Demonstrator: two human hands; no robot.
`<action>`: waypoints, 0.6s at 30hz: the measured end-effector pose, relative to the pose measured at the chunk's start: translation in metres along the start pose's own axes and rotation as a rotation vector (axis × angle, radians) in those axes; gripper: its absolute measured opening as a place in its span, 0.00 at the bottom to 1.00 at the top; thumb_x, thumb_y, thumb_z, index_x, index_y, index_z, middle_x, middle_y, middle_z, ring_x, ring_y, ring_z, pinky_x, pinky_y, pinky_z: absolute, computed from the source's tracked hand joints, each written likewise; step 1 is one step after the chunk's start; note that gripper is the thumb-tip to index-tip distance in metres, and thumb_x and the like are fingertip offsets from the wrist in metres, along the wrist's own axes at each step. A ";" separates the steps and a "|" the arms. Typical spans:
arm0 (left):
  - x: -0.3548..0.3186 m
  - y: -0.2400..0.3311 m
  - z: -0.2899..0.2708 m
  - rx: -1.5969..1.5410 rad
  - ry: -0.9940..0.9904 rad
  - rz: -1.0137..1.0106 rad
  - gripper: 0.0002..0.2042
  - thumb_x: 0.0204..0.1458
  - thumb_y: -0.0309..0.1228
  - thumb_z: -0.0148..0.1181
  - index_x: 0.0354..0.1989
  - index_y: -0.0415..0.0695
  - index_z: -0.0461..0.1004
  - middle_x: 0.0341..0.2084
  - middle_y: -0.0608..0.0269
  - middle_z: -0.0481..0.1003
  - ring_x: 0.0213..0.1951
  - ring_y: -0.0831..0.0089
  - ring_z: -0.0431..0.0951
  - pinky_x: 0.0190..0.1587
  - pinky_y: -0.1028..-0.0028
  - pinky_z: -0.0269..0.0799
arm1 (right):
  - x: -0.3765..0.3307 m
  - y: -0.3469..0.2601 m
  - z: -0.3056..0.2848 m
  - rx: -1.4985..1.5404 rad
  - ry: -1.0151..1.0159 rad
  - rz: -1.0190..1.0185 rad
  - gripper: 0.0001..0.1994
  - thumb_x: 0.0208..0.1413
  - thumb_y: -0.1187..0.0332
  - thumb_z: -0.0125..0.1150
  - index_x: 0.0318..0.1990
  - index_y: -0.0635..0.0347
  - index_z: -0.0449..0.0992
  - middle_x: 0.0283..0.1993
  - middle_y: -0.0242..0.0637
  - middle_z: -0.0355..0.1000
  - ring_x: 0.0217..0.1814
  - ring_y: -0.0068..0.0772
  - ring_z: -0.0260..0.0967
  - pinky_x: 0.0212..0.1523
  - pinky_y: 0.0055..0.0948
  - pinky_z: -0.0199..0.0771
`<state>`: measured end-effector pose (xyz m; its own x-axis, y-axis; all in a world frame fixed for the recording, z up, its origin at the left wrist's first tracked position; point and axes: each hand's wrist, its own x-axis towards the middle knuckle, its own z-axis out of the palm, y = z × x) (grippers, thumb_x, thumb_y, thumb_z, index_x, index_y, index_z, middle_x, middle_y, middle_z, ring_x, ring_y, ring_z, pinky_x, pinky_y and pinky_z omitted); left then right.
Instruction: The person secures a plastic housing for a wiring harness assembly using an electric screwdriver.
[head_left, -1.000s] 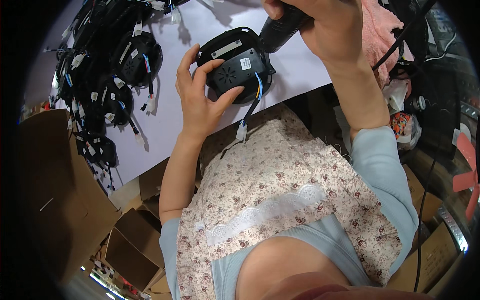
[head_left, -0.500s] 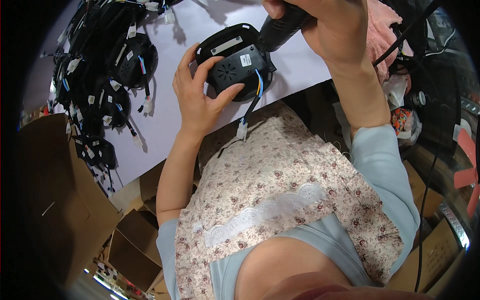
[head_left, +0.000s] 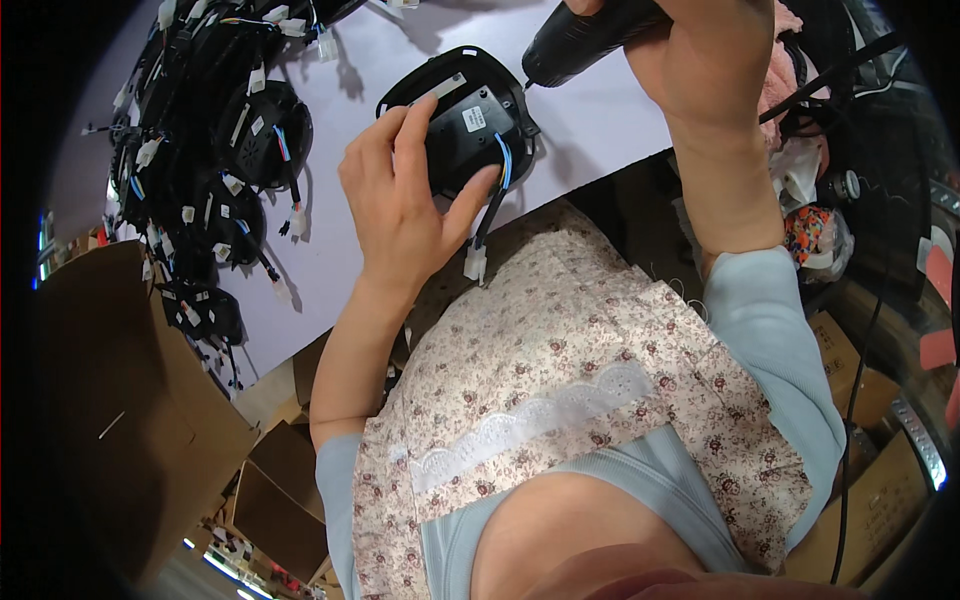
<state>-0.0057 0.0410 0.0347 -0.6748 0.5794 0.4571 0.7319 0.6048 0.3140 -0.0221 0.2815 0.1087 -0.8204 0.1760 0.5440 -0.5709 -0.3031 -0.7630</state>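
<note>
Fingers [head_left: 412,150] of left hand [head_left: 400,210]: part spread, holding black unit [head_left: 465,140] between them and thumb | wires [head_left: 506,160]: beside thumb tip, plug [head_left: 475,264] nearer the body | right hand [head_left: 700,75]: fingers curled round driver [head_left: 585,45], bit near unit's rim | other units [head_left: 262,140]: left of left fingers, on table [head_left: 340,115]

Through my remote feed, I see a pale lilac tabletop [head_left: 620,130] spanning nine o'clock to one. Toward ten it carries a tangled heap of black housings [head_left: 190,110], their cables ending in white connectors [head_left: 298,221]. At twelve I have a single black unit [head_left: 465,150] on it, white label facing up.
</note>
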 end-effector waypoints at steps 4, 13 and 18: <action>0.004 -0.007 0.010 -0.029 -0.083 0.012 0.33 0.45 0.41 0.75 0.59 0.39 0.72 0.50 0.51 0.72 0.50 0.52 0.71 0.54 0.59 0.65 | 0.000 0.001 -0.003 0.034 0.062 0.004 0.08 0.57 0.75 0.69 0.41 0.65 0.75 0.28 0.35 0.75 0.23 0.21 0.71 0.25 0.20 0.71; -0.004 -0.009 0.024 -0.123 -0.069 0.010 0.27 0.47 0.32 0.76 0.58 0.43 0.77 0.48 0.53 0.73 0.49 0.57 0.73 0.52 0.64 0.71 | -0.003 0.002 -0.007 0.035 0.032 -0.025 0.08 0.57 0.75 0.68 0.41 0.65 0.75 0.28 0.35 0.75 0.23 0.21 0.71 0.25 0.20 0.71; -0.006 -0.012 0.029 -0.244 0.023 -0.029 0.29 0.43 0.34 0.79 0.56 0.42 0.79 0.44 0.57 0.76 0.43 0.62 0.77 0.44 0.67 0.76 | -0.006 0.005 -0.002 -0.006 0.053 0.032 0.07 0.57 0.75 0.69 0.40 0.65 0.76 0.28 0.34 0.75 0.23 0.20 0.71 0.25 0.19 0.71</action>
<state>-0.0128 0.0459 0.0042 -0.6954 0.5495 0.4631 0.7155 0.4696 0.5172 -0.0206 0.2808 0.1010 -0.8386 0.2153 0.5003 -0.5444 -0.3034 -0.7820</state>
